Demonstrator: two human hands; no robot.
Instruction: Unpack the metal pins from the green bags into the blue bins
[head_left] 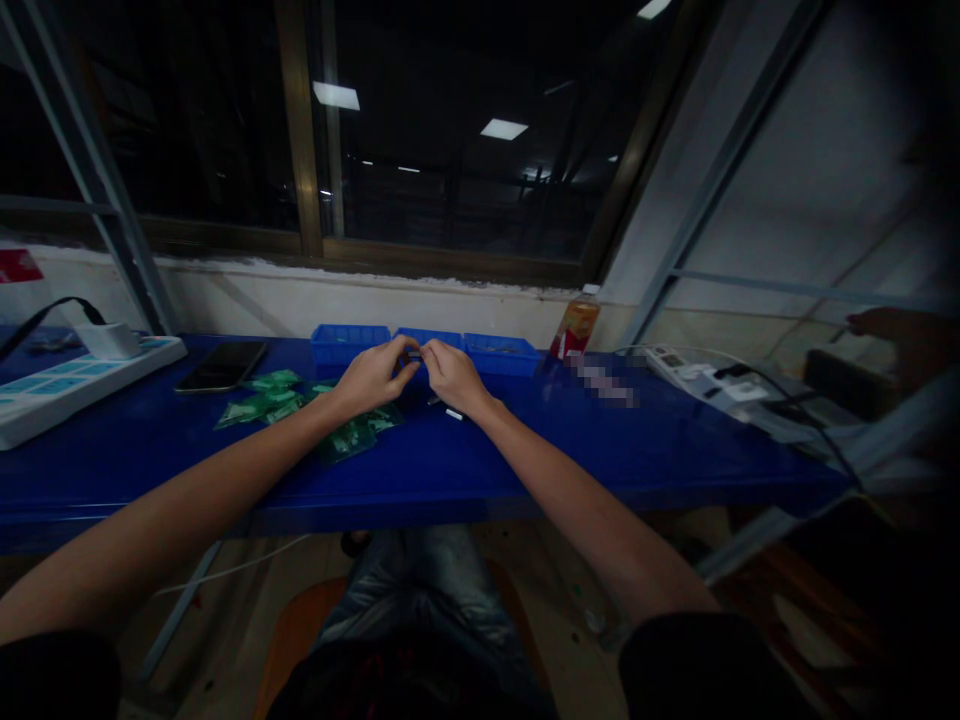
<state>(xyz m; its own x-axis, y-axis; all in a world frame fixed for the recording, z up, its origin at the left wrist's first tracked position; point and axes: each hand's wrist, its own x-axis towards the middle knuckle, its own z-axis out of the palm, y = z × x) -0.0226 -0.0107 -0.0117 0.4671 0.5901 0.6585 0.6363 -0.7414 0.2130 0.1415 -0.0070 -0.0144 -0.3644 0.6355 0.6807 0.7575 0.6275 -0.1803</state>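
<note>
A: Risks?
B: Blue table [450,470] looks slick; a dropped part could skid. Blue trays [337,354], far side: a forward bump might shift them.
A: Green packets [266,402]?
B: Left, loose pile; a dragging left wrist could scatter it.
A: Hands?
B: Meeting mid-table. Left hand [373,377] curled, right hand [455,378] fingertips bunched; can't tell who's pinching what. White piece [454,414] near the right wrist could get swept. Pale sliver [415,353] between the fingertips might drop if grip's weak.
</note>
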